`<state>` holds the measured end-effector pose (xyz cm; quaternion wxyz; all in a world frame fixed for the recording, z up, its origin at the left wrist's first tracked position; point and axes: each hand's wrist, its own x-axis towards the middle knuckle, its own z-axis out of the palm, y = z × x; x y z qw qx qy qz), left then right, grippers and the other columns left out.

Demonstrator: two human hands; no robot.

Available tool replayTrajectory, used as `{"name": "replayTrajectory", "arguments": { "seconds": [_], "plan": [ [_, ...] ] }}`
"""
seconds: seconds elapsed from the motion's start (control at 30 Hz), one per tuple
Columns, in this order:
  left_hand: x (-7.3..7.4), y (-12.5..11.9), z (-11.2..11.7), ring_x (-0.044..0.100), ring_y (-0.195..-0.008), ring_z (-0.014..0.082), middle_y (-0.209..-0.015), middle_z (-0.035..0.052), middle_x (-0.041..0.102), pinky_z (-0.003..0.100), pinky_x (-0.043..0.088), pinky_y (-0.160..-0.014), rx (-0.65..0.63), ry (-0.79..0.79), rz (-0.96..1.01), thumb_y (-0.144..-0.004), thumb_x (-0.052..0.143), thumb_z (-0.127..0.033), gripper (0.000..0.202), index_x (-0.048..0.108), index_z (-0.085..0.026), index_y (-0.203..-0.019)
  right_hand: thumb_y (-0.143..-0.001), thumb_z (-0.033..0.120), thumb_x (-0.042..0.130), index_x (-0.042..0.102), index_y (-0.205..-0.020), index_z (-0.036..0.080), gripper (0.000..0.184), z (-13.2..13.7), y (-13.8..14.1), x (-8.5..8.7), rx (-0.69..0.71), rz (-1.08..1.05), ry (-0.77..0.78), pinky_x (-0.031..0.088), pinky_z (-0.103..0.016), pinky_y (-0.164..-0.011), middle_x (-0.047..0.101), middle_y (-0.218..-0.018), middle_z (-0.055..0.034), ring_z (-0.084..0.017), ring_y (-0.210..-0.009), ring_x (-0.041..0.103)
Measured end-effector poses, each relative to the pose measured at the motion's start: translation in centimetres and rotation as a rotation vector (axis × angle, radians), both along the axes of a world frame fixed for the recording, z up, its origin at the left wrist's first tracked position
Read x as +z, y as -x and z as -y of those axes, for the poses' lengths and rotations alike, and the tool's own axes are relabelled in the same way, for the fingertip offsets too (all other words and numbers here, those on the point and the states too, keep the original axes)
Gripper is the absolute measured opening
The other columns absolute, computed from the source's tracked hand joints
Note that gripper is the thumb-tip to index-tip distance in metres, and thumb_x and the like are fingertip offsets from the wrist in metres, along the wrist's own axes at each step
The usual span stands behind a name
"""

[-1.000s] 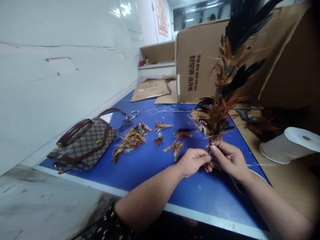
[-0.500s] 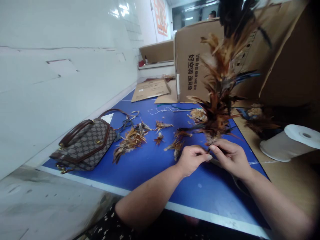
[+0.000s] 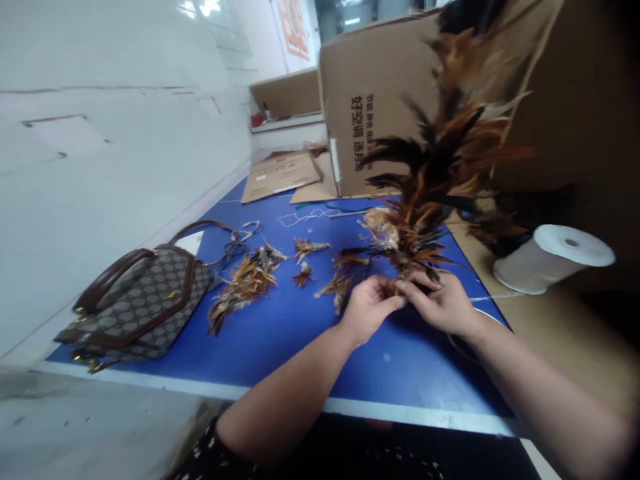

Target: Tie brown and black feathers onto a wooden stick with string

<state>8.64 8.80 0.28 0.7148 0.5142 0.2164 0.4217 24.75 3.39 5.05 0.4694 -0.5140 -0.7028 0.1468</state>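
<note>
A tall bundle of brown, orange and black feathers (image 3: 440,167) stands upright over the blue table (image 3: 280,333). My left hand (image 3: 367,307) and my right hand (image 3: 440,303) meet at its base, fingers pinched together around the quill ends. A thin white thread (image 3: 480,298) runs from near my right hand toward a white spool (image 3: 550,260) at the right. Small loose feather tufts (image 3: 245,287) lie scattered on the table left of my hands.
A brown patterned handbag (image 3: 135,300) lies at the table's left edge by the white wall. A large cardboard box (image 3: 370,107) stands at the back, flat cardboard sheets (image 3: 280,175) beside it. More feathers (image 3: 495,220) lie by a brown board at right.
The view has swung so everything sits further left. The feather bundle has turned and tilted in my hands, and my fingers have closed in tighter at its base.
</note>
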Motion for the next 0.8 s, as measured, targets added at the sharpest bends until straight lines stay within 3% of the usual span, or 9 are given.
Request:
{"name": "replayTrajectory", "arguments": {
  "seconds": [0.1, 0.3, 0.57, 0.7, 0.8],
  "plan": [
    [0.6, 0.3, 0.3, 0.068, -0.086, 0.0153, -0.101, 0.0049, 0.074, 0.028, 0.052, -0.078, -0.037, 0.083, 0.066, -0.076, 0.088, -0.031, 0.052, 0.065, -0.021, -0.121, -0.101, 0.04, 0.057, 0.064, -0.068, 0.02, 0.039, 0.2, 0.3, 0.3, 0.072, -0.061, 0.01, 0.051, -0.03, -0.064, 0.067, -0.067, -0.0031, -0.016, -0.063, 0.061],
    [1.3, 0.4, 0.2, 0.061, -0.064, 0.0117, -0.085, 0.003, 0.072, 0.029, 0.049, -0.064, -0.037, 0.154, 0.036, -0.075, 0.089, -0.032, 0.041, 0.074, -0.016, -0.11, -0.104, 0.04, 0.051, 0.062, -0.072, 0.02, 0.039, 0.1, 0.5, 0.1, 0.234, -0.184, 0.089, 0.054, -0.029, -0.072, 0.07, -0.071, -0.0028, -0.015, -0.068, 0.065],
    [1.9, 0.1, 0.3, 0.046, -0.06, 0.0064, -0.069, -0.0024, 0.054, 0.023, 0.033, -0.056, 0.008, 0.232, 0.123, -0.069, 0.093, -0.027, 0.039, 0.074, -0.012, -0.1, -0.101, 0.033, 0.05, 0.059, -0.072, 0.017, 0.034, -0.6, 0.4, -0.9, 0.135, -0.094, 0.085, 0.044, -0.025, -0.059, 0.06, -0.065, 0.0009, -0.012, -0.059, 0.05],
    [2.0, 0.3, 0.0, 0.044, -0.06, 0.0062, -0.068, -0.0025, 0.051, 0.024, 0.03, -0.056, 0.035, 0.202, 0.145, -0.069, 0.093, -0.028, 0.034, 0.076, -0.011, -0.094, -0.098, 0.027, 0.054, 0.067, -0.081, 0.017, 0.024, -0.5, 0.7, 0.4, 0.129, -0.01, 0.063, 0.05, -0.03, -0.075, 0.068, -0.078, -0.0036, -0.017, -0.076, 0.061],
    [2.0, 0.6, -0.4, 0.043, -0.059, 0.0063, -0.067, -0.003, 0.05, 0.024, 0.031, -0.056, 0.052, 0.183, 0.16, -0.071, 0.092, -0.027, 0.031, 0.076, -0.011, -0.092, -0.097, 0.026, 0.057, 0.072, -0.094, 0.017, 0.017, 0.8, -0.7, 2.0, -0.022, 0.214, 0.003, 0.05, -0.037, -0.092, 0.072, -0.099, -0.0106, -0.024, -0.098, 0.065]
  ]
}}
